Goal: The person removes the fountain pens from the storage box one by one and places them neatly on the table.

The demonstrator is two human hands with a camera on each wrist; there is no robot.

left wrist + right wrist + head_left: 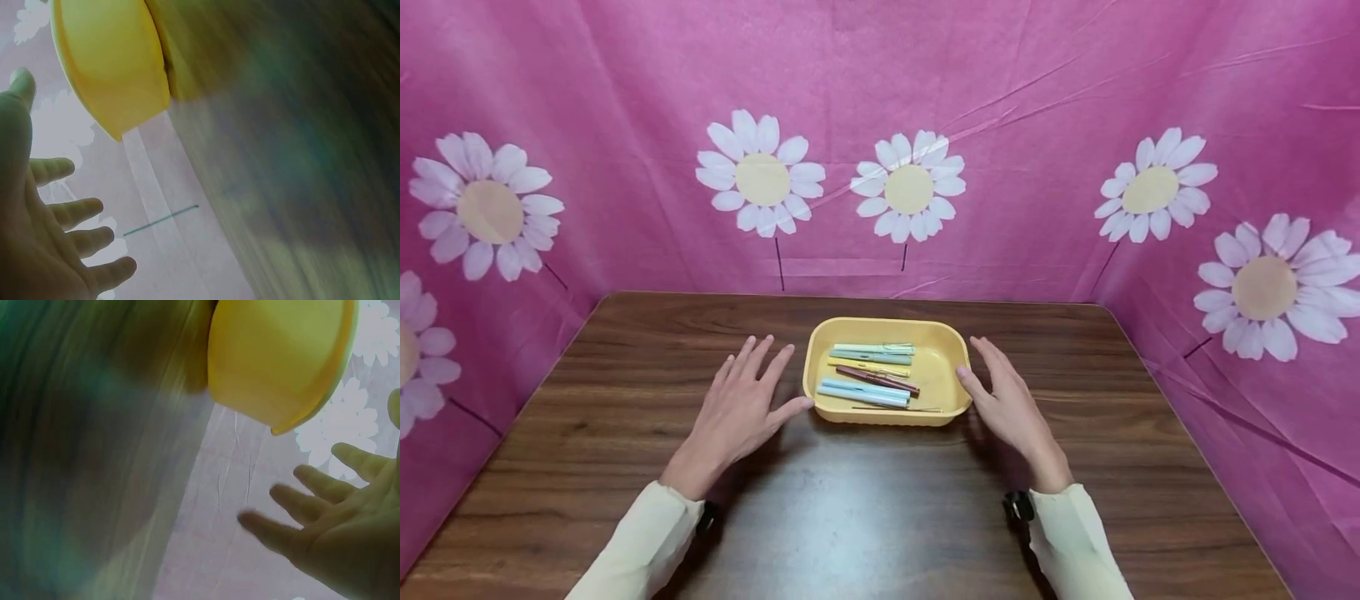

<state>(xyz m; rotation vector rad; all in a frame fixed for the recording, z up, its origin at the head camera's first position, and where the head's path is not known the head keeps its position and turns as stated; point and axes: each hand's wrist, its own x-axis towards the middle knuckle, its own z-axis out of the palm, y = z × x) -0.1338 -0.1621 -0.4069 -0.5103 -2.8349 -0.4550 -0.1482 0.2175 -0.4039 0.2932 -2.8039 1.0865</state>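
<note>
Left hand and right hand are flanking a yellow tray on the bench, each grip standing wide, holding nothing.
Can't tell if thumbs are touching the rim. Bench is offering most sliding room on the near side and out to both sides. Tray is looking light, stiff, probably smooth plastic; opposite end walls are suiting a two-hand hold. Pens are lying inside, looking light, hard, likely to roll if tilted. Bench's far edge is sitting just behind, pink curtain hanging beyond.
</note>
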